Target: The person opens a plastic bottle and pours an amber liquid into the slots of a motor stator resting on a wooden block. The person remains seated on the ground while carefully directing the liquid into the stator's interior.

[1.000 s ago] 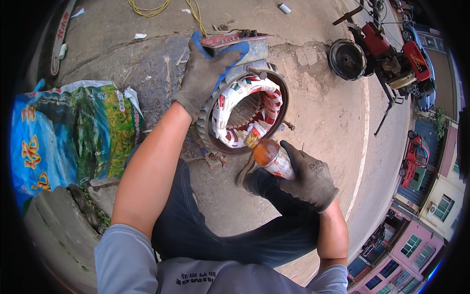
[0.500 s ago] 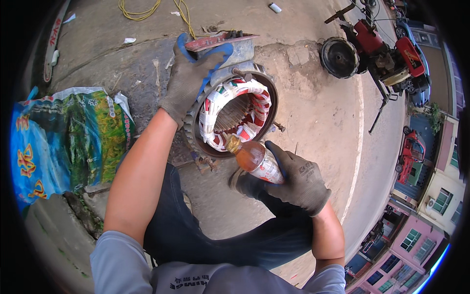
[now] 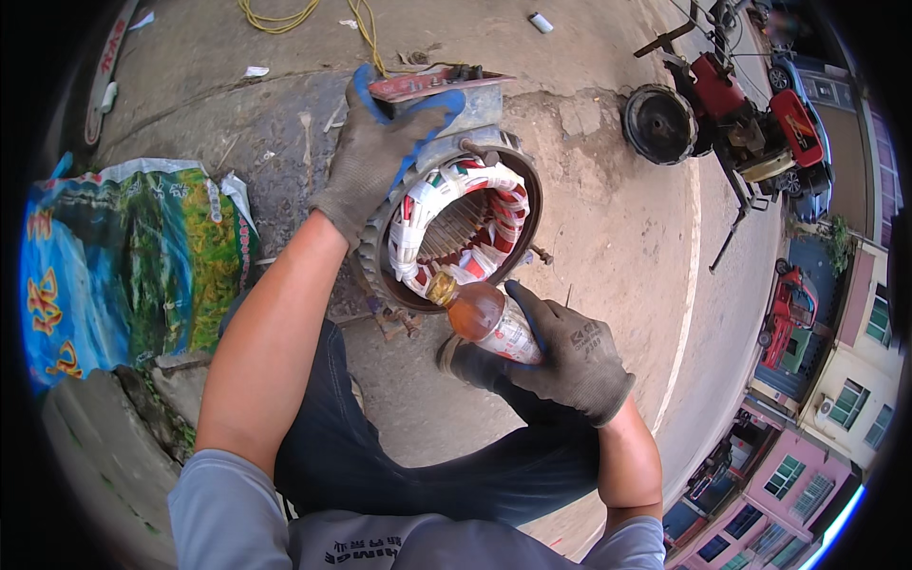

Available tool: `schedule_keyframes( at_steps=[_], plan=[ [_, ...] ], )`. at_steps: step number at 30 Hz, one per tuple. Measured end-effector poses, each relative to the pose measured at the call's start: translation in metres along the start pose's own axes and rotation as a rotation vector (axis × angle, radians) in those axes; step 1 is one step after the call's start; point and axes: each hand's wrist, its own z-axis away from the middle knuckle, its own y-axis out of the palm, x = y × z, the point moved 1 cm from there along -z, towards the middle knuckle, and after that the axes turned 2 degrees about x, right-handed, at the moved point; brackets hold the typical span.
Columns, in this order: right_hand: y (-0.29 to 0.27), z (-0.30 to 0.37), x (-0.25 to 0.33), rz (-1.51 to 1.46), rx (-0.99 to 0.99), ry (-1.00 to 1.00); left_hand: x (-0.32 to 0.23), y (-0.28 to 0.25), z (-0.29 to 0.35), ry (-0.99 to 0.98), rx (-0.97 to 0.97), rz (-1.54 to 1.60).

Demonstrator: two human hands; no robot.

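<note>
A motor stator [image 3: 524,249] stands with its round opening toward me, a ring of white-taped windings [image 3: 410,230] with red and green patches inside its metal rim. My left hand [image 3: 375,142], in a grey and blue work glove, grips the terminal box [image 3: 470,109] on the stator's far side, its fingers and thumb spread about the box's red edge. In my right hand [image 3: 570,351], gloved alike, is a plastic bottle [image 3: 480,312] of amber-brown liquid with a white label. The bottle lies tilted, its stained yellowish neck over the near lower part of the windings. Whether liquid runs out cannot be seen.
On the left lies a colourful printed woven sack [image 3: 142,266]. A yellow cable [image 3: 280,21] and a small white can [image 3: 541,22] rest on the ground farther off. A red machine with a black wheel [image 3: 660,123] stands at the far right, by the road.
The bottle and my right hand have moved slightly left, the neck now farther along the lower winding. My left hand keeps its hold on the terminal box. The whole view has shifted a little.
</note>
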Motion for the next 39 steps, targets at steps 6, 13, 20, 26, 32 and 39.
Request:
schedule_keyframes(
  at_steps=[6, 13, 20, 26, 32, 39],
  plan=[
    [-0.001, -0.002, 0.002, 0.027, 0.034, 0.049, -0.002, 0.001, 0.002, -0.015, -0.026, -0.016],
    [0.000, -0.003, 0.001, 0.037, 0.025, 0.049, 0.002, 0.002, -0.001, 0.013, -0.026, 0.000],
    [0.000, -0.003, 0.000, 0.064, 0.024, 0.030, 0.000, 0.001, 0.001, 0.005, -0.037, -0.058],
    [-0.001, -0.003, 0.003, 0.042, 0.058, 0.091, 0.003, 0.000, -0.001, 0.014, -0.022, -0.054],
    [0.001, -0.001, -0.001, 0.045, 0.055, 0.081, -0.003, 0.003, 0.001, 0.014, -0.042, -0.074],
    [0.002, -0.001, -0.002, 0.052, 0.064, 0.097, 0.001, 0.001, 0.000, 0.031, -0.037, -0.094]
  ],
)
